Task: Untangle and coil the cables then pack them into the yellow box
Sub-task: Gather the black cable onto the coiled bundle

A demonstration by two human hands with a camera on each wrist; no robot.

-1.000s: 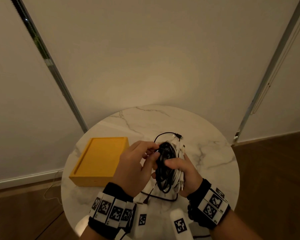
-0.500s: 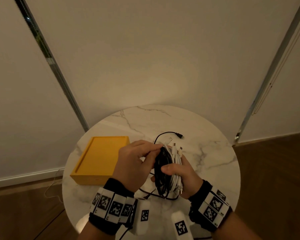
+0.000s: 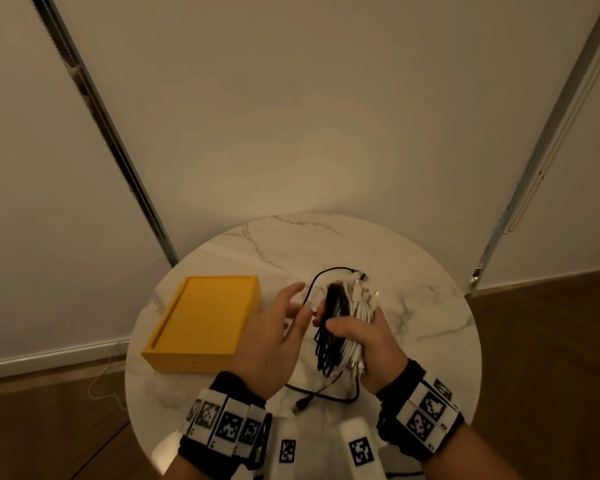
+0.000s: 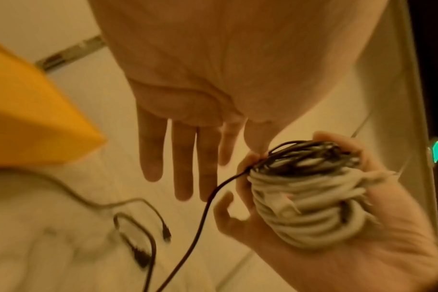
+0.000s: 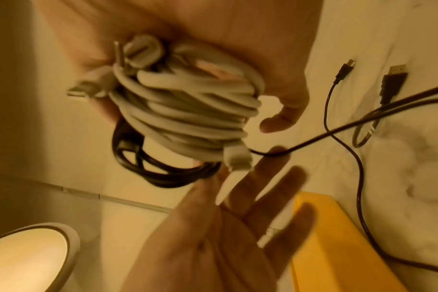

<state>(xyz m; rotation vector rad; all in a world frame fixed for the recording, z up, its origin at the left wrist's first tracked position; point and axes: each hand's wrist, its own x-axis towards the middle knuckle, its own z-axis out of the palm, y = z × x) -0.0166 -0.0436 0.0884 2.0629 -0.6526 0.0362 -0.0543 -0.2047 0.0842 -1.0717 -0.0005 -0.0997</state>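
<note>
- Two coils, one white and one black, are sitting together as one bundle (image 3: 343, 327) in the right hand (image 3: 368, 337), whose fingers and thumb are curling round it above the middle of the marble table (image 3: 430, 306).
- The left hand (image 3: 274, 337) is hovering just beside the bundle with fingers straight and spread, gripping nothing; a thin black strand (image 4: 205, 207) is running across its fingertips.
- That strand is trailing down from the black coil to the table's near edge, where loose black tails and plugs (image 5: 393, 83) are lying slack.
- The yellow box (image 3: 201, 323) is sitting at the table's left edge, its flat top facing up; whether it is lidded I cannot tell. No cable is in it.
- Judgement: the step in hand is winding the leftover black tail onto the bundle.
- To do it well: the left hand should be catching the strand near the coil, feeding it in loops matching the existing ones, keeping light tension.
- The right thumb should be pinning each new turn so the white loops are not springing free.
- Risk: a dragging plug could snag on the other tail and re-knot.
</note>
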